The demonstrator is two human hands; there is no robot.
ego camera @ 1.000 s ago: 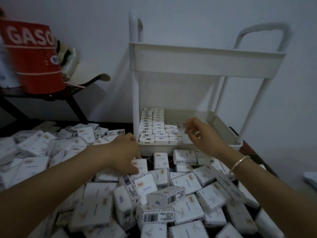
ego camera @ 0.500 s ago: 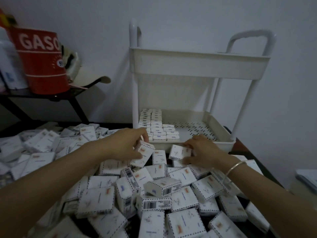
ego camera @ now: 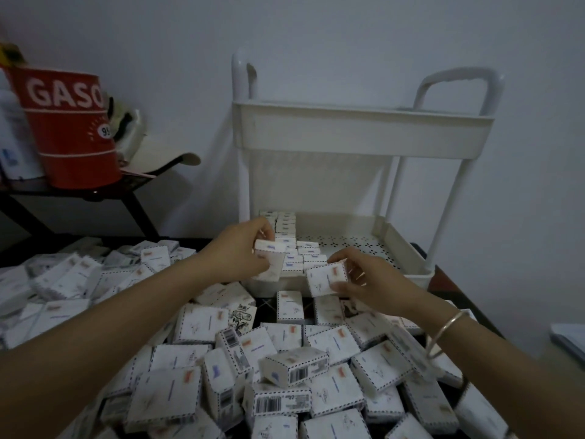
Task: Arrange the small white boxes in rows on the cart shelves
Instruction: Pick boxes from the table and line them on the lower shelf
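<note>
A white two-shelf cart stands against the wall. Its lower shelf holds rows of small white boxes along its left side. My left hand grips a white box just above the shelf's front left rim. Over the front rim, my right hand pinches another white box. A large loose pile of white boxes covers the dark surface in front of the cart.
A red tin marked GASO stands on a dark side table at the left, with a white bottle and a cap beside it. The cart's top shelf hangs over the lower one. A pale object lies at the right edge.
Both hands have lifted a box each out of the pile and carried them up and forward to the front rim of the lower shelf.
</note>
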